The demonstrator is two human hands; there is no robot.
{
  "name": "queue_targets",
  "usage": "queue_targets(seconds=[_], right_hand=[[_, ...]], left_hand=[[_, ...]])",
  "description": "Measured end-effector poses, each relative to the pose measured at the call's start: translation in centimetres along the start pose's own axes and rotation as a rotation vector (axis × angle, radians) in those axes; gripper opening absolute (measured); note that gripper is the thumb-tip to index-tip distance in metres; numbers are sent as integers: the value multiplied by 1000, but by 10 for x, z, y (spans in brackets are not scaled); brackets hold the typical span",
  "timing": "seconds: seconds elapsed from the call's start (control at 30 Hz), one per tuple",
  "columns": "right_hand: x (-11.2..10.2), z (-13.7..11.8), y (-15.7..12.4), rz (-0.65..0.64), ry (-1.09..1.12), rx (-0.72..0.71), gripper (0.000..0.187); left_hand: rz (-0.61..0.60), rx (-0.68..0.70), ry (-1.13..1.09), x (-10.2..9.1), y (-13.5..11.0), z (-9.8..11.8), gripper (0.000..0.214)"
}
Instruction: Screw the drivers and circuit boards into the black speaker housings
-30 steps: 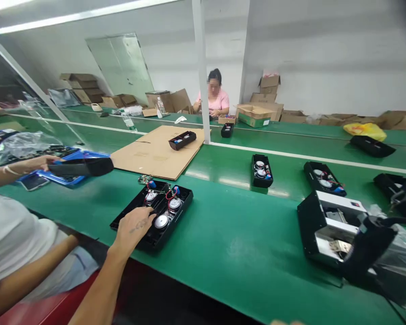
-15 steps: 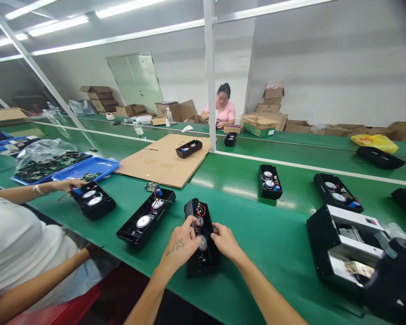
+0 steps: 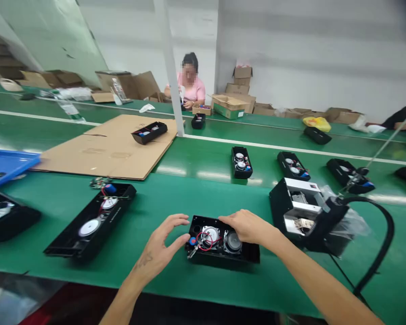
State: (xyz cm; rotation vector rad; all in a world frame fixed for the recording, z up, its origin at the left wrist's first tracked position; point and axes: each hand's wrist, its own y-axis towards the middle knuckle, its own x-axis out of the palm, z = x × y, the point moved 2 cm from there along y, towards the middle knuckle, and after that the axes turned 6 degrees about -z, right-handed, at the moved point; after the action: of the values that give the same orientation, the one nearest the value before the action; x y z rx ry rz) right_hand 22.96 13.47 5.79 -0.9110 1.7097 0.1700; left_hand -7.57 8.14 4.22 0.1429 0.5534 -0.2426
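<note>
In front of me an open black speaker box (image 3: 223,259) lies crosswise on the green bench. Two round speakers sit inside, with red wires (image 3: 209,247) looped over one and a blue cylindrical part (image 3: 193,241) at the left end. My right hand (image 3: 248,227) grips the back wall toward the right end, covering part of that side. At the left end, my left hand (image 3: 164,239) is open, thumb and fingers apart, fingertips close to the corner. Left of it rests another open speaker box (image 3: 88,225), slanted, with a small circuit board (image 3: 100,182) behind.
A black-and-white machine (image 3: 296,207) with a thick black hose (image 3: 387,239) stands at right. Several speaker boxes line the bench beyond. Flat cardboard (image 3: 101,144) and a blue tray (image 3: 16,160) lie left. Behind a white post (image 3: 171,67) sits a co-worker (image 3: 194,90).
My hands have turned the speaker box from lengthwise to crosswise. My left hand has come off it; my right now holds its back wall. The view has swung right.
</note>
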Motion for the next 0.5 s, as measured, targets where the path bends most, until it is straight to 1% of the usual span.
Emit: queue_targets(seconds=[0.07,0.1,0.13,0.2,0.27,0.3,0.33,0.37,0.4,0.43,0.47,0.5], right_hand=[[2,8,-20,37,-73,0,82],[5,10,-30,96,-90,3,78],[11,10,-40,187,-86,11,70],[27,4,-61,436,-8,27,50],[51,-15,-76,674,105,13,33],[66,-29,-79,739,145,-8,28],[80,-45,-79,779,157,-26,29],[94,-62,-76,789,144,-12,36],[106,-77,-71,783,114,27,47],[115,-90,-65,806,84,65,55],[120,-100,-59,836,74,110,57],[122,-106,-54,863,68,145,55]], left_hand=[[-112,31,-66,25,6,-7,38],[-154,37,-101,39,8,-10,40],[-179,38,-134,52,9,-13,41],[-175,25,-181,75,8,-16,41],[-124,7,-209,93,4,-17,42],[-98,-1,-224,99,1,-16,42],[-81,-9,-242,104,-3,-15,42],[-69,-16,-262,108,-7,-15,42],[-61,-24,-283,110,-11,-14,41],[-57,-31,-300,112,-15,-13,40],[-51,-35,-311,112,-19,-13,40],[-47,-37,-316,111,-22,-13,39]])
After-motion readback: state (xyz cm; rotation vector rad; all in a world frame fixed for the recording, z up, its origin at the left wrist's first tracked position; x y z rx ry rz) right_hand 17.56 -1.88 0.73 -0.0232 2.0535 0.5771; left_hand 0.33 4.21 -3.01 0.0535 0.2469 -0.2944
